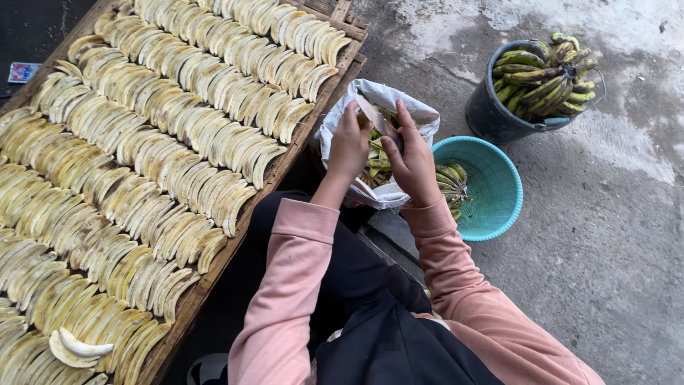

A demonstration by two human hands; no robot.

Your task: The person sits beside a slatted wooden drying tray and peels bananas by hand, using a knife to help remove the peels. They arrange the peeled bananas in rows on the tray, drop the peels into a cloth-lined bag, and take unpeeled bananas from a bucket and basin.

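- Peeled banana [372, 114] — pale, held between both hands directly above the open white sack [420, 117], just beyond the person's knees.
- Left hand [349, 146]: fingers closed around the lower end of the banana, back of the hand toward the camera.
- Right hand [413, 164]: fingers [405, 117] closed against the banana's upper part; whether anything else is held in that hand cannot be told.
- White sack: mouth open, green-yellow peels visible inside, resting on the concrete floor [605, 235] against the corner of the wooden drying rack [285, 160].
- Wooden drying rack, on the person's left: covered with tight rows of peeled banana slices [142, 142], pale yellow, lying flat and touching one another.
- Turquoise plastic basket [491, 189]: just to the right of the sack, a few green bananas at its near edge.
- Dark bucket [491, 114]: farther right, well apart from the hands, heaped with unpeeled green-yellow bananas [545, 75].
- Both arms in pink sleeves [299, 285].
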